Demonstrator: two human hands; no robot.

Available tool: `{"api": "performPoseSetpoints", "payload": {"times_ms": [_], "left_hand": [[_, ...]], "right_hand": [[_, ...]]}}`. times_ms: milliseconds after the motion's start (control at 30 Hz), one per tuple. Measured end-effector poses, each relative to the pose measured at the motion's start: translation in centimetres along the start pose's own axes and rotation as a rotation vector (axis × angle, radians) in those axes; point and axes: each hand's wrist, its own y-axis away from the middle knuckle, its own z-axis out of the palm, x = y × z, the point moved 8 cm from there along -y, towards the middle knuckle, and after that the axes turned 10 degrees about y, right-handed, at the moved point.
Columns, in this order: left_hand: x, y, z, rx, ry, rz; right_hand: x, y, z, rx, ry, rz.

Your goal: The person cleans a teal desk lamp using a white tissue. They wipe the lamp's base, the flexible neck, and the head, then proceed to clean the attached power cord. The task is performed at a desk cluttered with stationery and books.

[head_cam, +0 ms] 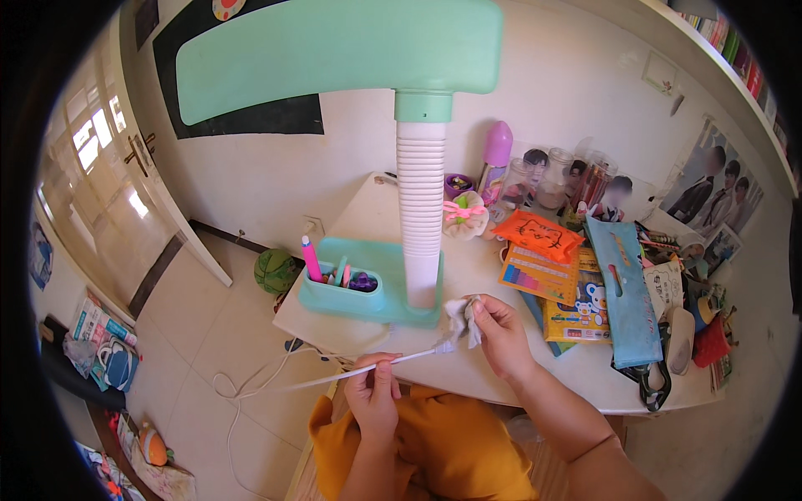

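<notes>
My left hand (374,394) pinches a white cable (326,379) between thumb and fingers, just past the front edge of the desk. To its right, my right hand (501,335) grips a crumpled greyish-white cloth (460,319) between thumb and forefinger. The cable runs up to the lower end of the cloth; whether the cloth wraps around it there I cannot tell. Behind both hands stands a mint-green desk lamp (338,53) with a white ribbed neck (421,188). Its green base (391,310) has a pen compartment (344,297) holding a pink marker (311,258).
Loops of cable (235,394) hang toward the tiled floor. On the desk's right lie an orange packet (540,237), a yellow booklet (573,313) and a blue pouch (626,294). Glass jars (554,178) stand along the wall. A green ball (276,271) rests on the floor near the door (169,156).
</notes>
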Motion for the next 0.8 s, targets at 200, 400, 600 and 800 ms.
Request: {"api": "performPoseSetpoints", "payload": {"times_ms": [200, 400, 600, 800], "left_hand": [[0.5, 0.1, 0.4, -0.056, -0.025, -0.01], [0.2, 0.2, 0.4, -0.073, 0.024, -0.031], [-0.2, 0.1, 0.6, -0.097, 0.037, -0.029], [-1.0, 0.1, 0.8, -0.092, 0.005, -0.06]], "right_hand": [[1.4, -0.2, 0.0, -0.058, -0.319, 0.11], [0.9, 0.5, 1.2, -0.165, -0.326, 0.212], [0.1, 1.0, 2.9, -0.279, 0.067, 0.134], [-1.9, 2.3, 5.5, -0.356, 0.534, -0.149]]}}
